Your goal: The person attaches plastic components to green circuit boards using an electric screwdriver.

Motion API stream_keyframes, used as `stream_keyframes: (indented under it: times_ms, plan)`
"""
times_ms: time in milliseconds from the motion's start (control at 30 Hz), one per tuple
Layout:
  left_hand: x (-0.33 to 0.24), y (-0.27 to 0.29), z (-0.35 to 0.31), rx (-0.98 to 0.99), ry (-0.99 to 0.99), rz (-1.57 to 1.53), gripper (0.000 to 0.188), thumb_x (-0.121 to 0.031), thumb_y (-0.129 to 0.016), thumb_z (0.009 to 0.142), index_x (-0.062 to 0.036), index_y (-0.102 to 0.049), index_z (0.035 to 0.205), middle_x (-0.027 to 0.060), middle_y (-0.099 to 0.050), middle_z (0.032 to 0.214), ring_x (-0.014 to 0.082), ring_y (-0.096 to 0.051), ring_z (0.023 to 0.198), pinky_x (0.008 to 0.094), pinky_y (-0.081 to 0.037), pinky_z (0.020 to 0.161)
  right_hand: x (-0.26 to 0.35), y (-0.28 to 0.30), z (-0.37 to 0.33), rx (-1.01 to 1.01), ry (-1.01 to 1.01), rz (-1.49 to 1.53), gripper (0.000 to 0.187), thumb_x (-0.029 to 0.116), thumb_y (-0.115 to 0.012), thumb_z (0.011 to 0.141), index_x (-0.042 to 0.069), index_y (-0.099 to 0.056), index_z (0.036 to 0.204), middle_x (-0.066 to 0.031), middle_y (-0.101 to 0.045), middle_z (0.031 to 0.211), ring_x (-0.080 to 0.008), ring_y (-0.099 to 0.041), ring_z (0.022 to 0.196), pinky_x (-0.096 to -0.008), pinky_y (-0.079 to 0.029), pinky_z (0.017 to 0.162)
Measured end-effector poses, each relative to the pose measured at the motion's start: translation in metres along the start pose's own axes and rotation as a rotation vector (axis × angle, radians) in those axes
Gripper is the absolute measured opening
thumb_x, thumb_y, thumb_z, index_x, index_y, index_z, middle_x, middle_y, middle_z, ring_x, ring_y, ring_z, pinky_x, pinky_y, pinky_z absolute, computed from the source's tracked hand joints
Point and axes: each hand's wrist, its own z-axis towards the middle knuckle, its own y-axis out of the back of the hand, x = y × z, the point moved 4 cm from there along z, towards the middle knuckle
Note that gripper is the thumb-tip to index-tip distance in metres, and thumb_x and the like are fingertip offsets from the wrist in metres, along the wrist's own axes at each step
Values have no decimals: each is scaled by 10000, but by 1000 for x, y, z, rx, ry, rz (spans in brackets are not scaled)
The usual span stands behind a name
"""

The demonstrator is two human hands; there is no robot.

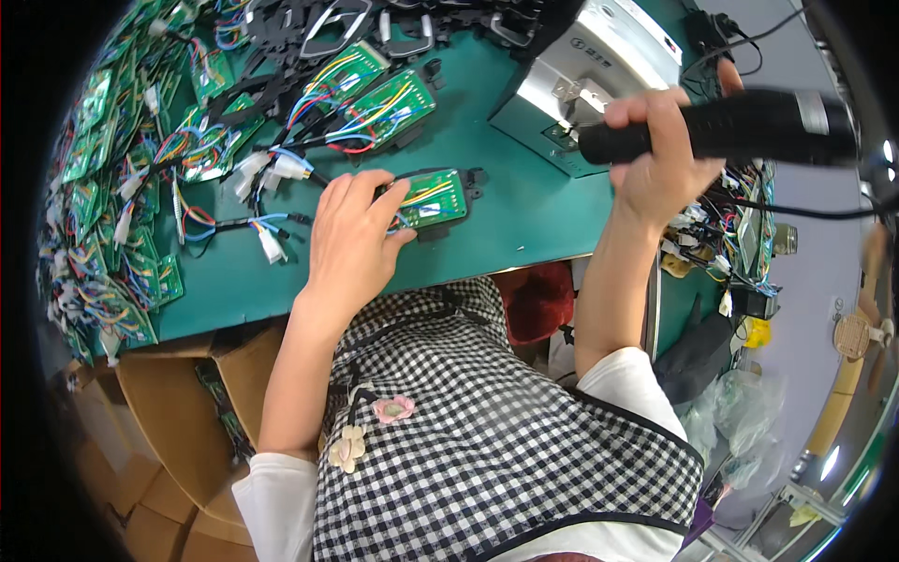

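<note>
A green circuit board (pixel 442 195) with yellow and blue wires sits in a black plastic bracket near the table's front edge. My left hand (pixel 354 234) grips its left end between thumb and fingers, pressing it against the table. Raised at the right, my right hand (pixel 660 169) is closed round a black electric screwdriver (pixel 763 126) held nearly level. The screwdriver's nose points left, in front of a silver box-shaped screw feeder (pixel 623 47). I cannot make out its bit against the feeder. Two more wired boards (pixel 398 108) in black brackets lie just beyond my left hand.
A large heap of wired green boards (pixel 94 178) covers the table's left side. Black plastic frames (pixel 365 28) lie along the back. Wire bundles with white connectors (pixel 272 173) spread left of my hand. More wired parts (pixel 740 234) stand at the right; cardboard boxes (pixel 178 412) are below left.
</note>
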Motion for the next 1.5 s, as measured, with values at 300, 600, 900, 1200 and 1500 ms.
stream_keyframes:
  times_ms: [300, 600, 900, 1200, 1500]
  plan:
    - [1, -6, 1, -38, 16, -80, 466, -55, -754, 593, -38, -620, 1039, 81, -546, 1050, 266, -509, 929, 373, -407, 786, -17, -32, -64, 77, -210, 193, 784, -47, -592, 747, -8, -111, 1365, -94, -566, 654, -162, -563, 537, -274, -478, 540]
    - [-5, -6, 0, -18, 68, -73, 475, -41, -750, 582, -44, -623, 1041, 81, -555, 1051, 266, -513, 943, 363, -401, 784, -38, -42, -66, 433, -379, 143, 438, -96, -608, 659, -80, -459, 1071, -5, -538, 639, -56, -505, 532, -194, -393, 470]
    - [-3, -5, -3, -119, 29, -53, 531, -58, -767, 565, -61, -601, 1070, 90, -565, 1070, 288, -509, 1035, 398, -384, 896, 11, -8, -4, 89, 56, 178, 616, -114, -568, 712, 22, -331, 1264, -53, -560, 655, -120, -556, 530, -239, -460, 501]
    - [10, -1, -14, -220, 71, 10, 364, -112, -773, 577, -73, -660, 921, 71, -585, 970, 256, -549, 950, 458, -343, 986, -4, -12, 15, 36, 43, -88, 606, -89, -618, 704, -28, -343, 1241, -55, -559, 625, -151, -559, 470, -272, -479, 482]
    - [8, -8, -14, -219, 74, -120, 370, -67, -775, 543, -74, -670, 898, 68, -596, 978, 250, -567, 918, 479, -392, 952, -24, -83, -52, 179, -193, 229, 744, -74, -534, 790, 8, -86, 1378, -85, -555, 678, -145, -545, 534, -281, -484, 554]
